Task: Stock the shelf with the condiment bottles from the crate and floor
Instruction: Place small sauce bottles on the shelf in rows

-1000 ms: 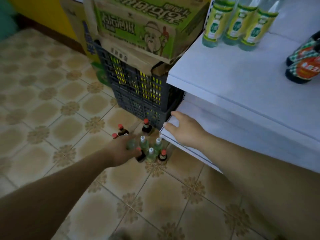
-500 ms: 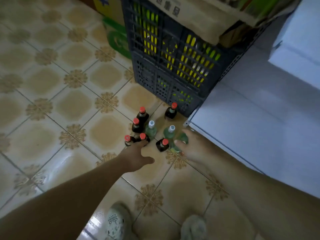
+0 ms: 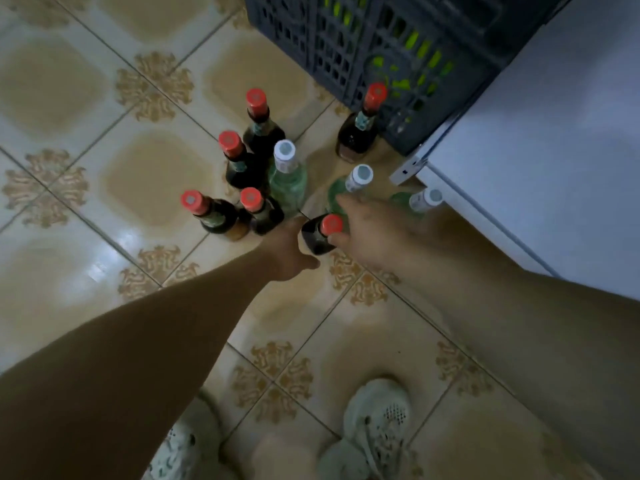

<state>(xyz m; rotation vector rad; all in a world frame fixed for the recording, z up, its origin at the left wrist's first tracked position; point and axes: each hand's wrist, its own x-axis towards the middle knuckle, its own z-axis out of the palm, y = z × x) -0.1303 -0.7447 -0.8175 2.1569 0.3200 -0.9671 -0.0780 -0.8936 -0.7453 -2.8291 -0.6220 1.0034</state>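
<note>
Here the left hand (image 3: 289,251) touches the near dark bottle (image 3: 317,237) on the floor (image 3: 145,174); whether it grips, I cannot tell. The right hand (image 3: 374,230), fingers spread, reaches a clear bottle (image 3: 351,185). Better to grip each body low and lift straight up.

Blurred hands and cropped edges around bottles on the floor.
The left hand (image 3: 289,252) hides its fingers behind a red-capped dark bottle (image 3: 320,233), so its grip cannot be told. The right hand (image 3: 374,230) is blurred and covers much of a white-capped green bottle (image 3: 358,178). The top edge cuts off the crate (image 3: 346,46), and the bottom edge a pale shoe (image 3: 377,424). The neck labels (image 3: 362,121) are too small to read.
</note>
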